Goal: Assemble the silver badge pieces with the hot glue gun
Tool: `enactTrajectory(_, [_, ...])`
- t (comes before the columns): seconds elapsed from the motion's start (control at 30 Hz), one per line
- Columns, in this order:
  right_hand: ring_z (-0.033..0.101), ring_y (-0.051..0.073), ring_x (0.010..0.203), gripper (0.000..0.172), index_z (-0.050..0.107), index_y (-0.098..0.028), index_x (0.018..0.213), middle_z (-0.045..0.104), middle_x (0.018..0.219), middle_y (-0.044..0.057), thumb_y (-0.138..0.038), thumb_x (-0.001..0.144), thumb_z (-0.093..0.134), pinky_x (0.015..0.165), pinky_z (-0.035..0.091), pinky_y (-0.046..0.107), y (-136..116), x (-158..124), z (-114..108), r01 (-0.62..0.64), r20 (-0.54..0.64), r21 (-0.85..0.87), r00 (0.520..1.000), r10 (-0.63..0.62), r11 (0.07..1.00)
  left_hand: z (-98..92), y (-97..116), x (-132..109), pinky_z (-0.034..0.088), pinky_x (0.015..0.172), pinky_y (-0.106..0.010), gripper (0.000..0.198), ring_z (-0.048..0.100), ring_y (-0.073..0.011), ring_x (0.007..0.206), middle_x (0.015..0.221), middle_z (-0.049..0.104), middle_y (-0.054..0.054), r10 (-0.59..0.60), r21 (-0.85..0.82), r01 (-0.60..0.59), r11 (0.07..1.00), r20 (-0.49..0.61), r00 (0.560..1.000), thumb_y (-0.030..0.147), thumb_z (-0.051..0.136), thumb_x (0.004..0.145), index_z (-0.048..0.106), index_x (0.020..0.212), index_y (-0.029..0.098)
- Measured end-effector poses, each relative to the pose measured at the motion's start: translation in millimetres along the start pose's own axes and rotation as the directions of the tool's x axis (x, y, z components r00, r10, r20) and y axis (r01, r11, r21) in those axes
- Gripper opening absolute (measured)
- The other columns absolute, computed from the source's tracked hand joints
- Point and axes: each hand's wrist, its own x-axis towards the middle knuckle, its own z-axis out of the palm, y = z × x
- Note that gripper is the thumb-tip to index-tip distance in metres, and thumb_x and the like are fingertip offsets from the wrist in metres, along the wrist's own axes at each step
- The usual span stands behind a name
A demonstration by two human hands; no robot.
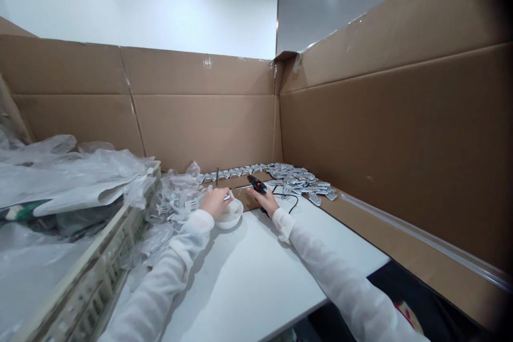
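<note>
My left hand [215, 202] is closed, pinching a small pale piece [227, 196] whose kind I cannot make out. It is over the left rim of a white bowl [230, 220] on the table. What lies inside the bowl is mostly hidden. To the right, my right hand [266, 201] is wrapped round a black-and-orange glue gun [257, 184], with a black cord [295, 204] close by. Behind both hands lies a brown cardboard piece [251, 203]. A row of small silvery-white parts [236, 172] runs along the back, and a heap of similar parts [296, 177] is at right.
Tall cardboard walls [204, 123] stand at the back and right. At left, a cream plastic crate [94, 272] holds clear plastic bags [80, 171]. Crumpled plastic with small white parts [172, 197] lies beside it on the white table [240, 288].
</note>
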Motion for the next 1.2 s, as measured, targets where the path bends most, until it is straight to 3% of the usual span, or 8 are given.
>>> enactTrajectory(0.17, [0.038,0.009,0.044,0.037,0.048,-0.018,0.063,0.044,0.049,-0.004,-0.052,0.064,0.063,0.041,0.027,0.021,-4.1,-1.4,3.0,-0.084,-0.017,0.081,0.996,0.085,0.993,1.0,0.4,-1.5,0.039,0.069,-0.026,0.018,0.059,-0.0197,0.082,0.087,0.065,-0.005,0.005,-0.047,-0.003,0.999,0.038,0.999,0.034,0.048,0.080,0.060,0.085,0.021])
enactTrajectory(0.3, [0.040,0.007,0.045,0.038,0.046,-0.018,0.063,0.042,0.051,-0.005,-0.049,0.061,0.067,0.041,0.029,0.019,-9.4,-0.2,4.5,-0.254,0.101,0.339,0.967,0.233,0.906,3.0,2.7,-2.7,0.040,0.067,-0.026,0.017,0.059,-0.0206,0.081,0.086,0.065,-0.005,-0.020,-0.076,0.026,0.997,0.083,0.996,0.034,0.051,0.078,0.059,0.085,0.021])
enactTrajectory(0.43, [0.039,0.006,0.044,0.038,0.042,-0.018,0.062,0.038,0.050,-0.007,-0.045,0.060,0.069,0.041,0.030,0.018,-17.2,-2.0,3.1,-0.353,0.207,0.448,0.935,0.289,0.821,6.7,4.1,-2.6,0.040,0.069,-0.027,0.017,0.059,-0.0214,0.083,0.086,0.064,-0.005,0.011,-0.120,0.003,0.993,0.119,0.993,0.036,0.055,0.075,0.059,0.083,0.021])
enactTrajectory(0.7, [0.043,0.007,0.048,0.032,0.046,-0.017,0.061,0.044,0.054,-0.004,-0.033,0.057,0.073,0.044,0.034,0.018,-22.3,-7.2,3.7,-0.320,0.209,0.407,0.944,0.253,0.856,11.7,-1.8,0.6,0.040,0.068,-0.025,0.017,0.058,-0.0196,0.081,0.082,0.064,-0.002,0.058,-0.163,-0.028,0.986,0.183,0.981,0.036,0.061,0.070,0.061,0.079,0.021])
enactTrajectory(0.97, [0.043,0.007,0.049,0.032,0.045,-0.018,0.062,0.042,0.052,-0.005,-0.038,0.062,0.069,0.044,0.036,0.018,-27.8,-5.3,-0.2,-0.412,0.309,0.515,0.907,0.285,0.752,12.0,-4.8,0.5,0.042,0.070,-0.028,0.012,0.058,-0.0199,0.079,0.082,0.064,-0.005,0.081,-0.161,-0.042,0.986,0.243,0.967,0.027,0.060,0.070,0.063,0.077,0.018])
enactTrajectory(1.2, [0.051,0.009,0.059,0.020,0.056,-0.015,0.066,0.056,0.066,0.001,-0.025,0.057,0.071,0.056,0.043,0.020,-12.6,-0.5,1.4,-0.328,0.191,0.502,0.944,0.268,0.800,16.9,-6.3,0.4,0.042,0.073,-0.029,0.011,0.057,-0.0200,0.084,0.091,0.063,-0.005,0.137,-0.188,-0.095,0.978,0.222,0.965,0.022,0.058,0.071,0.062,0.081,0.018])
